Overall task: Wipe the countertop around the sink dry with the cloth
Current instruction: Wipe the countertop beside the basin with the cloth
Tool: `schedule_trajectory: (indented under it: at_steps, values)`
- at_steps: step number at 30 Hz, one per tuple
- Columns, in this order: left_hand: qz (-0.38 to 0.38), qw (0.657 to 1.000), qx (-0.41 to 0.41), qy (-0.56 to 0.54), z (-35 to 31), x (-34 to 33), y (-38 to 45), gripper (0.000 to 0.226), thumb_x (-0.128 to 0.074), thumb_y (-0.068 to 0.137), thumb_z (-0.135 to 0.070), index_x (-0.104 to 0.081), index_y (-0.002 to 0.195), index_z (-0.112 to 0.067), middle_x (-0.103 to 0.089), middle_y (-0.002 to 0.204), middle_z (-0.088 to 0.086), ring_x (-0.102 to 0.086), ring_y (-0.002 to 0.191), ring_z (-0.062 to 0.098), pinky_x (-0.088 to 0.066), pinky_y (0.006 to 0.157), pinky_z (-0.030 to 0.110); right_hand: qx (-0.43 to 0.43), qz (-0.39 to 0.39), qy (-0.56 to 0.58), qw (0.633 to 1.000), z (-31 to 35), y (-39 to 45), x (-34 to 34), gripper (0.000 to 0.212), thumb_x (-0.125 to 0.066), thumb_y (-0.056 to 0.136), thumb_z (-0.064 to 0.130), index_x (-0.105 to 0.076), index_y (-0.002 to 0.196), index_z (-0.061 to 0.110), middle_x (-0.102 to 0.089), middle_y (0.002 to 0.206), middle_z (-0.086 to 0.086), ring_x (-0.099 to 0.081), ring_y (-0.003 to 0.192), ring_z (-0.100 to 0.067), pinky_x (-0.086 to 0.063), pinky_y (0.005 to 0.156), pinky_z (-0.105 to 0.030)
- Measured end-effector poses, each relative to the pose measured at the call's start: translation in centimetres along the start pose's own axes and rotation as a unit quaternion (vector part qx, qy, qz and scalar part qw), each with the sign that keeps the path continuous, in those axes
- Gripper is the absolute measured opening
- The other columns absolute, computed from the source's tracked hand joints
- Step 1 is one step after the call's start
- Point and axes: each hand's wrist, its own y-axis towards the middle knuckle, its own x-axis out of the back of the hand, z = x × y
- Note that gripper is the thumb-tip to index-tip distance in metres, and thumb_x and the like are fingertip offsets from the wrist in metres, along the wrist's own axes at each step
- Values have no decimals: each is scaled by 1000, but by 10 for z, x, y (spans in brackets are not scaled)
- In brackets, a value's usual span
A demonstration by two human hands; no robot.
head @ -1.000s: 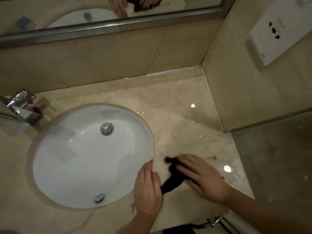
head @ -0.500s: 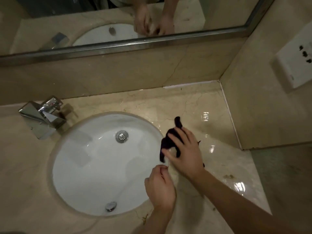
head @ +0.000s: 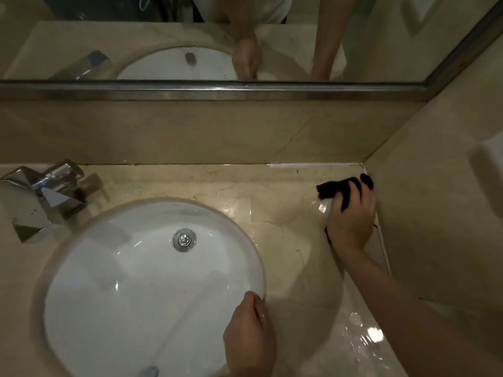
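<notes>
The surface [head: 285, 213] is glossy beige marble with thin darker veins, and it shines wet in patches, most strongly near the front right edge. It meets a matching stone back wall [head: 190, 131] and a side wall [head: 435, 213] at a corner sealed with a pale strip. Above the back wall hangs a mirror [head: 163, 36] in a dull metal frame, reflecting the basin and the person's arms.

Set under the surface is a round white sink [head: 122, 295], smooth and glazed. It holds nothing loose; a round chrome drain [head: 184, 240] sits in its far half, and a blurred metal fitting shows at its near wall. At the sink's back left stands a chrome tap [head: 38, 197], angular and blocky, with a flat spout pointing toward the basin.

The right hand [head: 351, 221] presses down in the far right corner of the surface, just beside the side wall. Its fingers are closed on the cloth [head: 336, 189], a small, dark, soft, crumpled piece that bunches out ahead of the knuckles and lies against the marble.

The left hand [head: 250, 338] rests at the near right rim of the sink, fingers curled loosely over the edge and holding nothing, well apart from the cloth.
</notes>
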Motion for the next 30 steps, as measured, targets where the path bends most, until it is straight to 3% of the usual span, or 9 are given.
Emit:
schedule_trajectory:
  at_steps: [5, 12, 15, 17, 19, 21, 23, 25, 30]
  values:
    - [-2, 1000, -16, 3, 0, -3, 1, 24, -27, 95, -38, -42, 81, -26, -53, 70, -2, -49, 64, 15, -36, 60, 27, 63, 26, 27, 997, 45, 2, -41, 37, -49, 101, 28, -62, 130, 9, -54, 142, -11, -45, 134, -32, -40, 110, -48]
    - [-27, 999, -46, -4, 4, -5, 2, 34, -12, 82, -49, -40, 77, -30, -46, 63, -6, -49, 62, 14, -41, 58, 29, 190, 167, 121, 960, 113, -78, -60, 28, -54, 101, 21, -67, 125, 15, -59, 139, 2, -45, 136, -19, -36, 115, -37]
    - [-16, 999, -41, 6, 4, -6, 1, 24, -24, 90, -43, -40, 78, -30, -46, 64, -7, -52, 66, 15, -40, 59, 27, 229, 252, 169, 925, 114, -94, -44, 22, -57, 100, 20, -70, 117, 20, -66, 123, 8, -52, 121, -10, -43, 105, -34]
    - [-14, 1000, -25, 6, 3, -5, 2, 18, -34, 93, -35, -40, 77, -29, -46, 63, -6, -49, 64, 15, -41, 60, 28, 168, 295, 231, 912, 112, -90, -19, 19, -55, 100, 19, -71, 109, 26, -69, 111, 13, -58, 108, -5, -46, 97, -30]
    - [-21, 1000, -21, 3, 3, -5, 3, 18, -38, 93, -32, -39, 76, -28, -47, 63, -5, -49, 63, 15, -43, 61, 29, 49, 255, 290, 921, 101, -70, 7, 21, -55, 100, 15, -70, 109, 27, -68, 107, 16, -60, 102, 2, -45, 94, -24]
    - [-13, 1000, -22, 5, 1, -5, 3, 19, -32, 93, -35, -38, 76, -27, -48, 64, -4, -52, 66, 15, -42, 62, 28, -23, 148, 270, 951, 80, -35, 28, 22, -54, 101, 19, -68, 114, 27, -66, 110, 14, -60, 103, -3, -45, 97, -26]
    - [-16, 999, -31, 3, 2, -6, 2, 26, -21, 89, -43, -38, 77, -27, -49, 65, -1, -53, 66, 18, -41, 60, 28, -10, 69, 198, 978, 54, 1, 33, 26, -50, 99, 26, -67, 119, 22, -65, 118, 5, -58, 112, -14, -46, 102, -36]
    - [-23, 999, -41, 6, 5, -6, 1, 35, -11, 84, -48, -38, 77, -28, -48, 64, 0, -51, 64, 18, -38, 58, 26, 18, 53, 124, 991, 31, 21, 21, 44, -46, 96, 35, -60, 132, 15, -58, 135, -7, -49, 128, -26, -37, 112, -46]
    - [-21, 999, -49, 4, 5, -5, 2, 26, -25, 91, -42, -41, 78, -27, -47, 64, -4, -46, 62, 14, -37, 58, 27, 102, 27, 2, 994, 17, 17, -19, 52, -53, 96, 31, -51, 142, 7, -49, 144, -20, -41, 133, -41, -30, 116, -50]
